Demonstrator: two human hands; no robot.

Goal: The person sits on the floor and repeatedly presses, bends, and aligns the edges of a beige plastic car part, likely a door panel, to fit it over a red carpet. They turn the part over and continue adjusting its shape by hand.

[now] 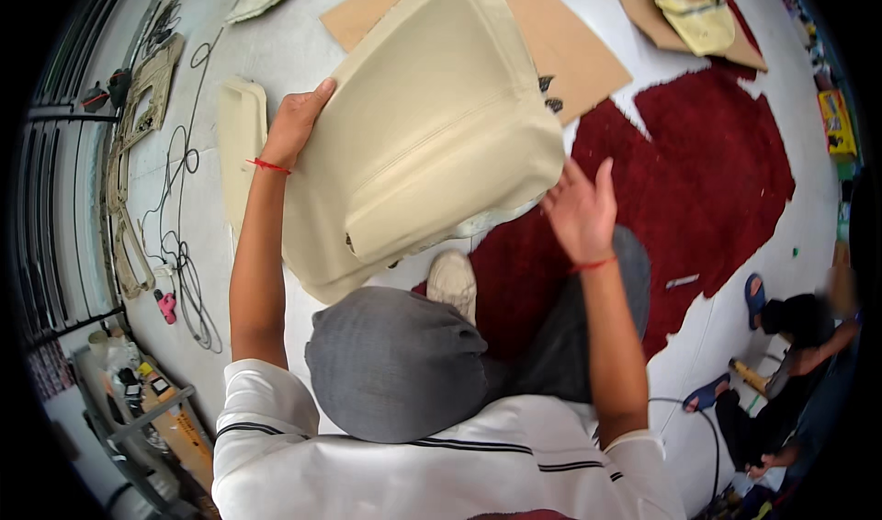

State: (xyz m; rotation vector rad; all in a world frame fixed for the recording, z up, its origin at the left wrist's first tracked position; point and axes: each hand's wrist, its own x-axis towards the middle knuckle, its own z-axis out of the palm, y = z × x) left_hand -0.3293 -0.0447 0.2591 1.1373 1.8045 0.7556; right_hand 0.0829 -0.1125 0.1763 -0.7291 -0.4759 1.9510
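Observation:
A large beige moulded panel (423, 125), covered in smooth material with a stitched seam across it, is held up tilted above my knees. My left hand (296, 127) grips its left edge, thumb on the face and the other fingers hidden behind. Beside the panel's lower right corner, my right hand (582, 209) is open, palm showing and fingers spread; its fingertips are close to the edge, and whether they touch it I cannot tell. Small dark clips (549, 96) stick out at the panel's right side.
Dark red carpet (707, 171) covers the floor at right, with cardboard sheets (570, 47) behind the panel. Another beige piece (241, 143) stands left of it. A black cable (188, 281) and a pink tool (165, 307) lie at left. Another person (799, 355) sits at far right.

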